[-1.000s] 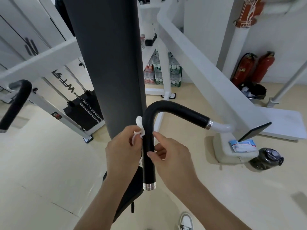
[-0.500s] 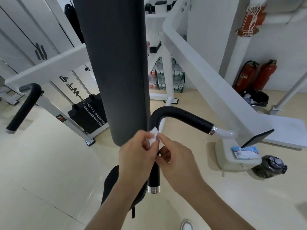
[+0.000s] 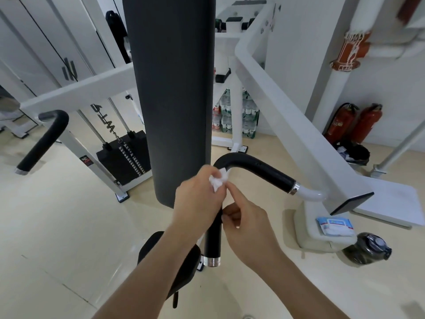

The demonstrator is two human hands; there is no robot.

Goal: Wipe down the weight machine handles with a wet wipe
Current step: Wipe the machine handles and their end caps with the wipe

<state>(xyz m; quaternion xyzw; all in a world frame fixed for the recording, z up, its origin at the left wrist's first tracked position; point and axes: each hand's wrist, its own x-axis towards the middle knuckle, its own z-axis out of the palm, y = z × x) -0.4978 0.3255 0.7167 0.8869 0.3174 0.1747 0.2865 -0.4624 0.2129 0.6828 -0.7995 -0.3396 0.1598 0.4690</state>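
Left hand, pinching the wet wipe, has climbed to the handle bend; right hand grips below. The upper run likely remains.

Glossy beige floor, white walls, red extinguishers.

A crumpled white wipe, soft and fibrous like paper cloth, lies against a handle sleeved in matt black, finely textured grip. The handle's end cap and collar are bright polished metal. The back pad beside it wears dull dark-grey upholstery, smooth and unreflective. The frame is white painted metal with a soft sheen. Bare polished steel guide rods rise above black metal weight plates. The pale tiled floor shines glossy. A pack of wipes shows slick plastic film.
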